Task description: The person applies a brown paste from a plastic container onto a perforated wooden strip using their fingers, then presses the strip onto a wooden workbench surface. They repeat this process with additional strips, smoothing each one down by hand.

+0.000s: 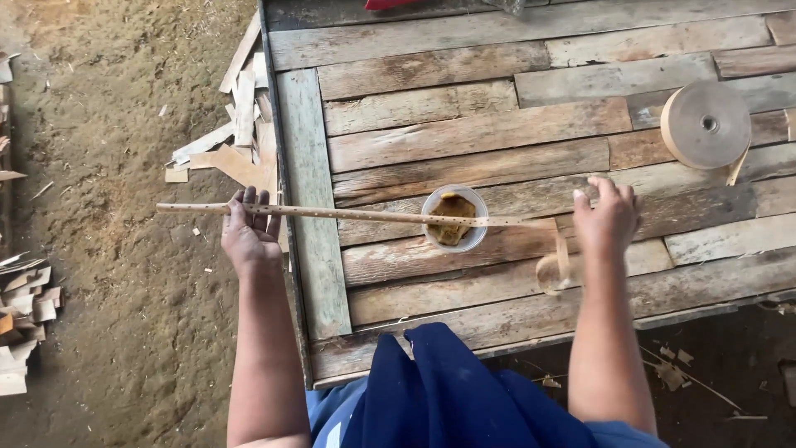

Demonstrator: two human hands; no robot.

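My left hand (pixel 249 236) holds the left part of a long thin perforated tan strip (pixel 356 214), out past the left edge of the plank table (pixel 464 137). My right hand (pixel 608 217) grips the strip's other end above the table. The strip is stretched level between both hands, and a loose tail of it curls down in a loop (pixel 554 270) under my right hand. Beneath the strip's middle stands a small white cup (pixel 454 219) with brown-yellow paste inside.
A large roll of tan tape (pixel 706 124) lies at the table's right side. Wood scraps (pixel 232 141) are piled on the dirt floor left of the table, and more offcuts (pixel 23 323) sit at the far left. My blue clothing (pixel 448 390) is at the table's near edge.
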